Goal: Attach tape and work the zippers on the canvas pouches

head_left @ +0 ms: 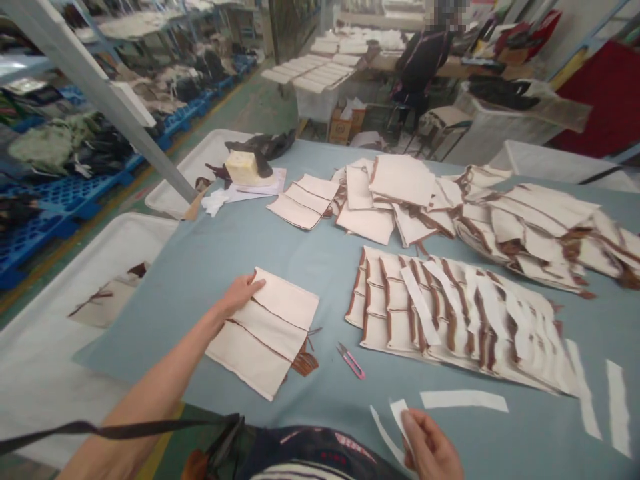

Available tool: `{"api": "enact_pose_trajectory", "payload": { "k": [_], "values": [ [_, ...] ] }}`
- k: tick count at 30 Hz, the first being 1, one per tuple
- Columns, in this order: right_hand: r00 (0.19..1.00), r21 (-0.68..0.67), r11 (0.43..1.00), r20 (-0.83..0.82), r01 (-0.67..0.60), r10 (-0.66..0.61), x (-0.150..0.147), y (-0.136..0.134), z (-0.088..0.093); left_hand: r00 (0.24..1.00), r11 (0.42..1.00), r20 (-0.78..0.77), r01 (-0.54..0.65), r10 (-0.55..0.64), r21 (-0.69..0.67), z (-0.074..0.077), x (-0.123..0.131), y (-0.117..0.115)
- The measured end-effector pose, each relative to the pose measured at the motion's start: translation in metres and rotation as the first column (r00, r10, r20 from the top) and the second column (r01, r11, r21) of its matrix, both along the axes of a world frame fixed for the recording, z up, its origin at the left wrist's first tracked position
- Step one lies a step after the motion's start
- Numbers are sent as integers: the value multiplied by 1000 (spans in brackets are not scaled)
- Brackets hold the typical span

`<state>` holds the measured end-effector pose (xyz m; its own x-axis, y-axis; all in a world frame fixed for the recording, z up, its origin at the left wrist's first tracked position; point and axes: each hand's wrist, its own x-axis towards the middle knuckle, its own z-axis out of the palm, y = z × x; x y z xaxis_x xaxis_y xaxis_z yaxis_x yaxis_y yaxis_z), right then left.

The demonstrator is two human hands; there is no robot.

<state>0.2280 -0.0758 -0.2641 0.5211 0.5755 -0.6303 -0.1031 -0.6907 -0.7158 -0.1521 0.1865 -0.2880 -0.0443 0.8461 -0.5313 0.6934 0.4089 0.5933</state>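
Note:
My left hand (240,297) grips the upper left edge of a cream fabric piece (273,317), thumb on top. Two dark seams cross that piece, and brown ties stick out at its right side. Low in the view, my right hand (431,445) pinches a white strip (400,415) between thumb and fingers. A second thin white strip (386,437) hangs just left of it; whether the fingers hold it too is hidden. Pink-handled thread snips (351,361) lie between the fabric piece and a row of overlapping cream pieces (375,320) with brown edging and white strips on top.
Loose cream pieces (405,180) are heaped at the back of the blue-green table (200,253). A yellowish block (243,168) sits at the far left corner. White bins (135,247) stand along the left edge. A person (423,63) is seated beyond the table.

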Motion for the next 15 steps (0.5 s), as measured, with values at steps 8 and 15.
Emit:
{"api": "enact_pose_trajectory", "payload": {
  "k": [8,15],
  "values": [
    [956,286,924,219,-253,194,8,43,55,974,942,108,162,-201,293,121,56,-128],
    [627,478,560,773,-676,97,37,96,123,948,840,29,268,-318,472,174,111,-210]
  ]
}}
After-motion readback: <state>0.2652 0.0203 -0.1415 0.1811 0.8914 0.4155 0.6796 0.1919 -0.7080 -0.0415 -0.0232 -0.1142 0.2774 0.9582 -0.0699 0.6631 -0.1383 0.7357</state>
